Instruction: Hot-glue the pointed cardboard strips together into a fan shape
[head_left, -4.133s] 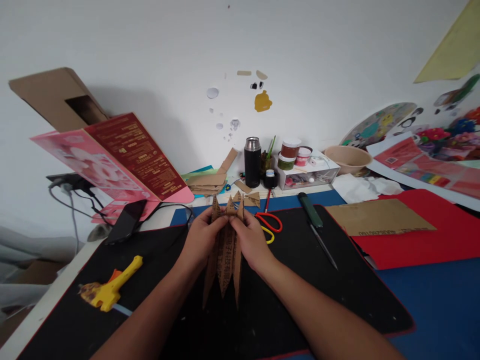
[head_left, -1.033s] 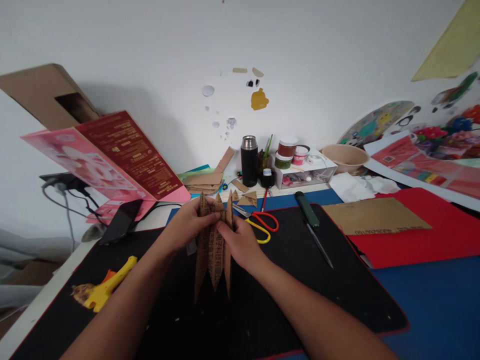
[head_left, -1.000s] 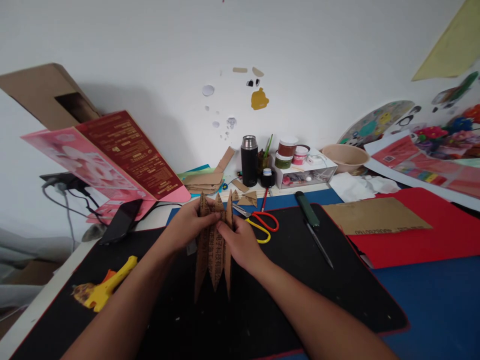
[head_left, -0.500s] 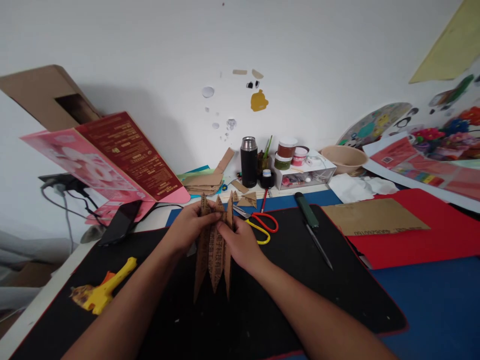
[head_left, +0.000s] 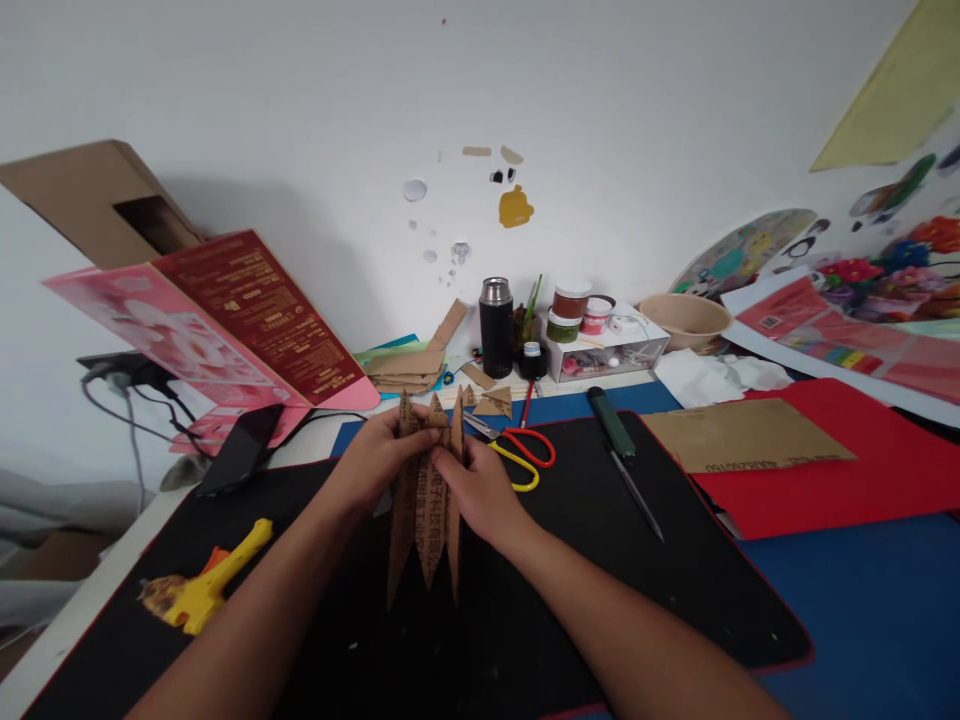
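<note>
Between my two hands stands a folded piece of brown cardboard point(head_left: 430, 515) with pointed ends and printed characters, creased into several upright strips. My left hand point(head_left: 386, 445) grips its left side near the upper part, thumb across the front. On the other side my right hand point(head_left: 484, 485) pinches it, thumb pressed on the printed face; its other fingers are mostly hidden behind the strips. Just beyond my right hand lie scissors point(head_left: 529, 450) with red and yellow handles. Small cardboard offcuts point(head_left: 493, 402) rest behind the cardboard.
A yellow glue gun point(head_left: 206, 580) lies left on the black mat point(head_left: 525, 620), near a phone point(head_left: 240, 450). Rightward are a green utility knife point(head_left: 611, 422), a pen point(head_left: 636, 495), a cardboard sheet point(head_left: 750, 437) and red card point(head_left: 810, 500). A black bottle point(head_left: 496, 330) stands at the back.
The view has shifted very slightly. Both hands keep the same hold on the folded cardboard, with almost no visible movement.
</note>
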